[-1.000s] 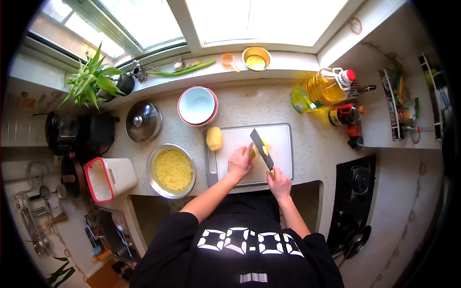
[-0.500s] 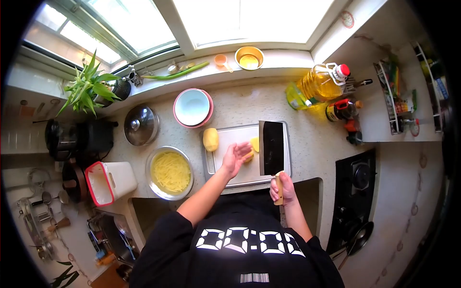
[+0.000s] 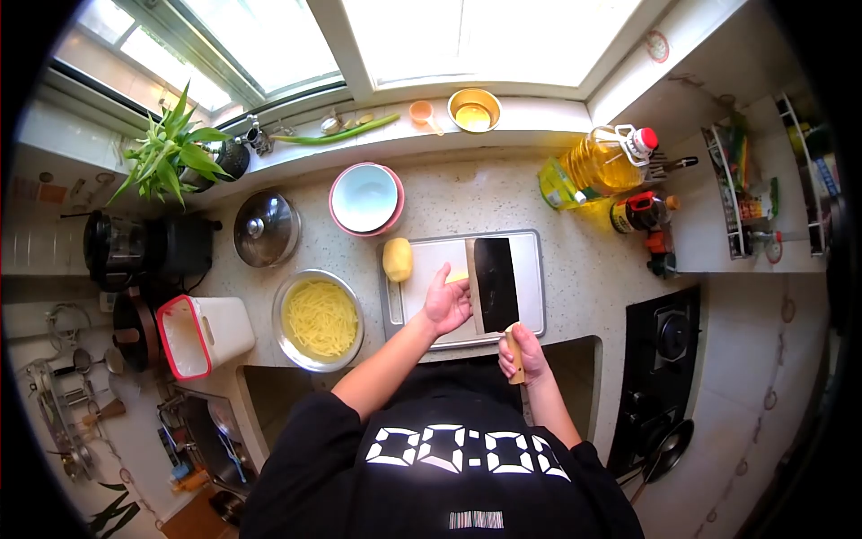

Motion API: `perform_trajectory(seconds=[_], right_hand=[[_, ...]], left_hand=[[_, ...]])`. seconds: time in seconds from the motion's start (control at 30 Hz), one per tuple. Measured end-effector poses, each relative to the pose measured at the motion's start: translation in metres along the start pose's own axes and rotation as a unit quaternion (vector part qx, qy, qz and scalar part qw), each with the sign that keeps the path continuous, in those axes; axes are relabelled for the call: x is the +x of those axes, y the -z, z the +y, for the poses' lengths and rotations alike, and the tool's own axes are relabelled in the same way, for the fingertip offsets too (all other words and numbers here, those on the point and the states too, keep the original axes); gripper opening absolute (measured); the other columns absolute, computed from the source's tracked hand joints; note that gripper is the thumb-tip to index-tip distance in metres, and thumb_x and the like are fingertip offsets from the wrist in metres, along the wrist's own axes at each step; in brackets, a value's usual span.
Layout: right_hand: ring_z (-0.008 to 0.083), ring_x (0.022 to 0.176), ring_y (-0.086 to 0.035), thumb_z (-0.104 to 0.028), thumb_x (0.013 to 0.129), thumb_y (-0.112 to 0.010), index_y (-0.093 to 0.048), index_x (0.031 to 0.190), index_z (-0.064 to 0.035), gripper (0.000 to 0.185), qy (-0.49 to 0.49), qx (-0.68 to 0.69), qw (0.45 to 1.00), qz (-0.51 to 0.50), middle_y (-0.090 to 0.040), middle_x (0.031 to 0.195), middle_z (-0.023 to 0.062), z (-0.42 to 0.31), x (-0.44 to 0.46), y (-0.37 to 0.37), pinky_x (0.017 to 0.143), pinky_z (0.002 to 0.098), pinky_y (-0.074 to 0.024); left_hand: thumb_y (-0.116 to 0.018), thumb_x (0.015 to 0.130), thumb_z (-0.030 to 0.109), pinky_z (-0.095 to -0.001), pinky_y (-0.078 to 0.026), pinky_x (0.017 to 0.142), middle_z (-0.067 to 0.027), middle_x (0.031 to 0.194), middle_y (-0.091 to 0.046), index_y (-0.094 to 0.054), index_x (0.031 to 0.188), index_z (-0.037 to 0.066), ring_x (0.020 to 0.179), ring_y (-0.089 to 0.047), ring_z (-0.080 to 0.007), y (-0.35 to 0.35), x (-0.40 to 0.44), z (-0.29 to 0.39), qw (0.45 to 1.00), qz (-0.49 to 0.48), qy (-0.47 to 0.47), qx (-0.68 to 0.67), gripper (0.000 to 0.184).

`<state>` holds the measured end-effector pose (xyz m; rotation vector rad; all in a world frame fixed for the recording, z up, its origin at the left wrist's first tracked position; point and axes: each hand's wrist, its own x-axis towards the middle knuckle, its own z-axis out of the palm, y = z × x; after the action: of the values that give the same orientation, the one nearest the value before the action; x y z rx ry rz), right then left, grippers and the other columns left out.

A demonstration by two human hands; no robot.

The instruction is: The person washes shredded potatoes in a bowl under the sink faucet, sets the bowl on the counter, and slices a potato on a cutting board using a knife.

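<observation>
My right hand (image 3: 528, 356) is closed round the wooden handle of a cleaver (image 3: 494, 283). Its broad dark blade is tilted over the right part of the cutting board (image 3: 431, 340). Close to the blade's left side is my left hand (image 3: 447, 307), open, thumb apart and fingertips at the blade. Between thumb and fingers a bit of cut potato (image 3: 457, 278) shows; the blade and hand hide the rest, and whether I touch it is unclear. A whole peeled potato (image 3: 398, 260) lies on the board's upper left.
Left of the board stands a metal bowl (image 3: 281, 340) of potato shreds. Behind are stacked bowls (image 3: 366, 198) and a pot lid (image 3: 267, 229). An oil bottle (image 3: 603, 162) and a sauce bottle (image 3: 639, 212) stand back right. A white bin (image 3: 224, 325) is left, a stove (image 3: 669, 332) right.
The cleaver has moved left in my right hand, its blade now beside my left hand. My left hand has turned slightly, and the cut potato is more hidden.
</observation>
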<state>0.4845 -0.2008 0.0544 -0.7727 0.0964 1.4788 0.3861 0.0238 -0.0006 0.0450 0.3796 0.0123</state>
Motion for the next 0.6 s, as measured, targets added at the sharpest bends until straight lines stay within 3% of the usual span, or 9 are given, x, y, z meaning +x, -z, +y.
perform_trajectory(seconds=[0.03, 0.13, 0.33, 0.37, 0.47, 0.5, 0.6], right_hand=[[0.0180, 0.039, -0.049, -0.041, 0.108, -0.045, -0.051, 0.101, -0.0137, 0.029, 0.002, 0.003, 1.000, 0.000, -0.050, 0.063, 0.0080, 0.000, 0.000, 0.001, 0.036, 0.0320, -0.0468], [0.0180, 0.039, -0.049, -0.041, 0.108, -0.045, -0.051, 0.101, -0.0142, 0.029, 0.006, 0.008, 1.000, 0.007, -0.050, 0.064, 0.0078, -0.001, 0.000, 0.002, 0.036, 0.0319, -0.0466], [0.0175, 0.039, -0.049, -0.045, 0.108, -0.042, -0.053, 0.097, -0.0139, 0.035, 0.031, 0.041, 0.998, 0.041, -0.048, 0.063, 0.0042, -0.008, -0.005, 0.025, 0.037, 0.0321, -0.0470], [0.0174, 0.039, -0.049, -0.046, 0.108, -0.042, -0.054, 0.096, -0.0134, 0.036, 0.042, 0.042, 0.997, 0.059, -0.048, 0.062, 0.0037, -0.011, -0.008, 0.030, 0.037, 0.0321, -0.0471], [0.0175, 0.040, -0.050, -0.048, 0.107, -0.042, -0.055, 0.095, -0.0131, 0.039, 0.067, 0.054, 0.993, 0.083, -0.047, 0.062, 0.0034, -0.016, -0.019, 0.056, 0.037, 0.0320, -0.0467], [0.0177, 0.040, -0.050, -0.047, 0.107, -0.043, -0.055, 0.095, -0.0133, 0.038, 0.075, 0.050, 0.991, 0.098, -0.048, 0.062, 0.0035, -0.020, -0.026, 0.057, 0.037, 0.0320, -0.0465], [0.0178, 0.040, -0.050, -0.047, 0.107, -0.045, -0.057, 0.099, -0.0142, 0.035, 0.102, 0.037, 0.986, 0.125, -0.048, 0.062, 0.0038, -0.023, -0.037, 0.063, 0.036, 0.0320, -0.0459]], left_hand=[[-0.022, 0.099, 0.073, -0.0456, -0.033, 0.118, -0.0208, 0.145, -0.054, -0.047, 0.144, -0.008, 0.134, -0.051, -0.0325, 0.000, -0.001, 0.001, 1.000, -0.006, -0.001, -0.003, 0.095], [-0.023, 0.098, 0.074, -0.0393, -0.047, 0.106, -0.0190, 0.126, -0.066, -0.056, 0.135, -0.007, 0.115, -0.064, -0.0271, -0.015, -0.008, 0.003, 1.000, 0.029, -0.010, 0.003, 0.095], [-0.022, 0.099, 0.072, -0.0434, -0.045, 0.110, -0.0212, 0.133, -0.063, -0.055, 0.138, -0.005, 0.122, -0.061, -0.0313, -0.023, -0.021, 0.015, 0.999, 0.028, -0.041, 0.003, 0.092], [-0.025, 0.101, 0.067, -0.0446, -0.048, 0.107, -0.0206, 0.130, -0.065, -0.056, 0.137, -0.004, 0.117, -0.064, -0.0308, -0.024, -0.023, 0.018, 0.997, 0.055, -0.055, 0.015, 0.085], [-0.034, 0.104, 0.057, -0.0420, -0.050, 0.104, -0.0194, 0.126, -0.066, -0.057, 0.136, -0.005, 0.114, -0.066, -0.0287, -0.005, -0.018, 0.027, 0.959, 0.163, -0.099, 0.209, 0.073], [-0.052, 0.103, 0.040, -0.0386, -0.052, 0.101, -0.0173, 0.122, -0.068, -0.058, 0.135, -0.003, 0.110, -0.067, -0.0265, -0.002, -0.018, 0.028, 0.940, 0.199, -0.120, 0.249, 0.054], [-0.062, 0.099, 0.024, -0.0361, -0.054, 0.097, -0.0152, 0.120, -0.069, -0.058, 0.135, -0.001, 0.109, -0.068, -0.0251, 0.004, -0.002, 0.026, 0.829, 0.247, -0.166, 0.474, 0.044]])
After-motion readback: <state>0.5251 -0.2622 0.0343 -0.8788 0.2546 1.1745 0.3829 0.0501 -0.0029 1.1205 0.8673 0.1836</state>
